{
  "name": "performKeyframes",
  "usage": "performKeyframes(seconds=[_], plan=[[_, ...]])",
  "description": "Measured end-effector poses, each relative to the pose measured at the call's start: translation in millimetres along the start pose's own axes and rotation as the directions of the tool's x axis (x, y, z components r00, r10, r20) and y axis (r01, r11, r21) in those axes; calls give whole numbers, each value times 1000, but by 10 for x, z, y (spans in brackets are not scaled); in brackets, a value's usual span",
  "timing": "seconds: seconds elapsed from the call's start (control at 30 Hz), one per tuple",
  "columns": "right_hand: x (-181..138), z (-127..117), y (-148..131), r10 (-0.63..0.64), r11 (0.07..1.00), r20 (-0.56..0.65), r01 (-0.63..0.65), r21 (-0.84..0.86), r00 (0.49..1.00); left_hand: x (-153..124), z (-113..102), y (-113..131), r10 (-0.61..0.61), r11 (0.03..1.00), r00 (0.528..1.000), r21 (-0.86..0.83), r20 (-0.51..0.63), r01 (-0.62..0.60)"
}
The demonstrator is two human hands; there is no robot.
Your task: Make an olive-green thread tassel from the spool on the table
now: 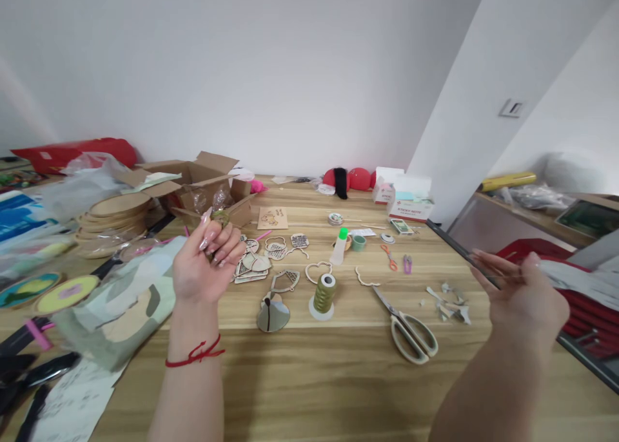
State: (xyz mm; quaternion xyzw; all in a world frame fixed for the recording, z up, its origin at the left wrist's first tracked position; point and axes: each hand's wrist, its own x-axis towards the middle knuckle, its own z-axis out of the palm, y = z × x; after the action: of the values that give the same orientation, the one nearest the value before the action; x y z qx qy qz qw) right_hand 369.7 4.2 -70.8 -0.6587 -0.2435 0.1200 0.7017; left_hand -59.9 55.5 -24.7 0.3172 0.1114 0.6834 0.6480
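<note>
Above a cluttered wooden table (338, 365), the left hand (203, 261) pinches a small olive bundle (220, 217) in curled fingers; the right hand (525, 297) is raised, its grip unclear. Behind, an open carton (203, 181) holds clear bags (213, 200).

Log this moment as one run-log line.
left hand: raised, grip shut on small olive piece | right hand: raised, fingers extended, contents unclear | table: olive thread spool, scissors
</note>
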Motion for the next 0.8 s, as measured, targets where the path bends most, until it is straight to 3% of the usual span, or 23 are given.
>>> performKeyframes(seconds=[0.13,0.2,0.27,0.4,0.67,0.8], plan=[[5,-46,148,94,932,224,-7,-363,970,-4,17,-2,-4,1000,1000,19,10,4],[-24,-40,242,215,851,374,15,-525,902,-5,28,-4,-9,1000,1000,28,11,8],[-42,2,338,335,760,439,37,-649,834,-5,37,-4,-16,999,1000,32,6,15],[27,188,491,415,634,464,117,-765,783,-2,50,-5,-28,999,1000,35,10,28],[78,642,728,388,508,428,198,-839,816,-22,96,-64,-46,995,999,84,2,46],[-49,732,759,464,487,472,229,-843,750,-19,123,-112,-71,989,997,127,7,69]])
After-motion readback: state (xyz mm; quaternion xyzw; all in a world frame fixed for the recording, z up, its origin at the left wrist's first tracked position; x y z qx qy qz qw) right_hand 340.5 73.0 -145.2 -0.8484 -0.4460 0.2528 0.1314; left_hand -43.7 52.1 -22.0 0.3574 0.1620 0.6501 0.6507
